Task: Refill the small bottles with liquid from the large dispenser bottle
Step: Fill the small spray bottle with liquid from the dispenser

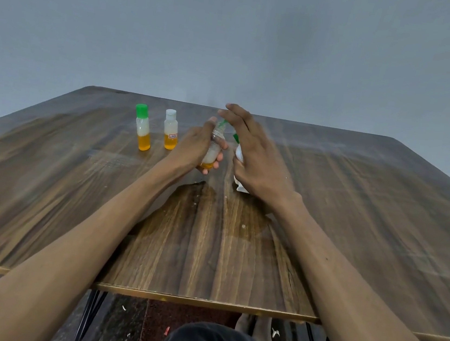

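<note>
Left hand (pixel 197 145): grips a small open bottle (pixel 213 147), tilted under the green nozzle (pixel 223 122).
Right hand (pixel 257 153): fingers straight, seemingly pressing the dispenser bottle (pixel 239 155).
Table (pixel 354 214): two capped bottles.

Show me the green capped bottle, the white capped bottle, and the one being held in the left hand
green capped bottle (pixel 143 132): head view, on its body above the orange liquid.
white capped bottle (pixel 170 132): head view, on its body.
held bottle (pixel 212 151): head view, on its cloudy middle, gripped by the left hand (pixel 194 146).
</note>
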